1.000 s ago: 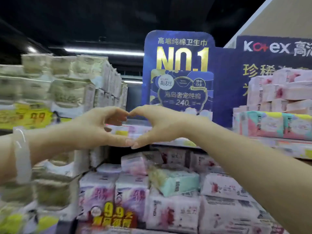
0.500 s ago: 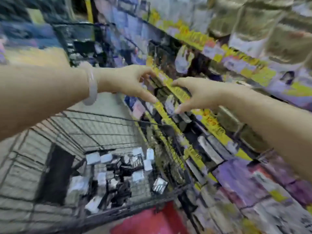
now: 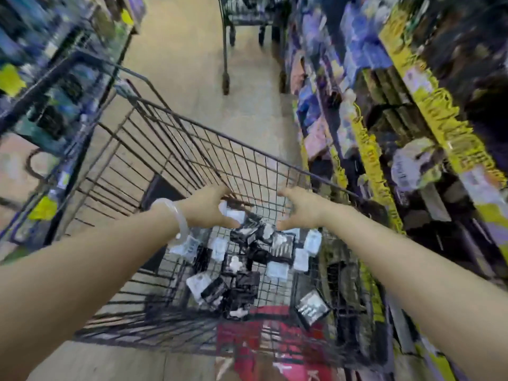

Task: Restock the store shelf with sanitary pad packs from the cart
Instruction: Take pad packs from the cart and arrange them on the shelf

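Note:
A black wire cart [image 3: 192,138] stands in the aisle below me. Several small black and white pad packs [image 3: 247,259] lie loose on its floor. My left hand [image 3: 211,207], with a pale bangle at the wrist, reaches down into the cart with thumb and fingers spread, holding nothing. My right hand [image 3: 299,207] reaches in beside it, also spread and empty. Both hands hover above the packs, a short gap between them. The store shelf [image 3: 384,149] with yellow price strips runs along the right side.
A second cart [image 3: 247,28] stands farther up the aisle. Shelving with goods [image 3: 55,78] lines the left side. A red panel [image 3: 261,339] sits at the near end of the cart. The tan floor [image 3: 187,50] runs between the shelves.
My view swung from the shelf display down to the cart. My hands, joined fingertip to fingertip a second ago, have parted and dropped into the cart above the packs.

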A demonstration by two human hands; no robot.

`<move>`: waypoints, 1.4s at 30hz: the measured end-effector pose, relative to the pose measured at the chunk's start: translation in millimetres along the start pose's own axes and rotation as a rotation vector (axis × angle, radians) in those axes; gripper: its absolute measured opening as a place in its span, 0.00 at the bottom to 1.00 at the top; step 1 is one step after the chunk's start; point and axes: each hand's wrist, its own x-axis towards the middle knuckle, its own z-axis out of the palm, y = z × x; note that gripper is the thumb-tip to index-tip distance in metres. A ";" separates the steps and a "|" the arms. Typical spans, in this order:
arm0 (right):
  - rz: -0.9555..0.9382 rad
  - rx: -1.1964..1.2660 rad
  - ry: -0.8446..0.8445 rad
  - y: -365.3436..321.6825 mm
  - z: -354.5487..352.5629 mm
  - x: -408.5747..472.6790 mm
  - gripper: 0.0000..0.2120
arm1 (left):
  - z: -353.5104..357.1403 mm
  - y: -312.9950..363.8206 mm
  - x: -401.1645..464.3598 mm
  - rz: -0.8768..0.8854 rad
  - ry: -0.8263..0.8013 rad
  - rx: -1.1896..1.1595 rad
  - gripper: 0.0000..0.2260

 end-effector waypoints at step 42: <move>-0.199 -0.019 0.115 -6.1 263.2 250.6 0.38 | 156.1 -190.7 150.7 -0.165 -0.055 0.583 0.19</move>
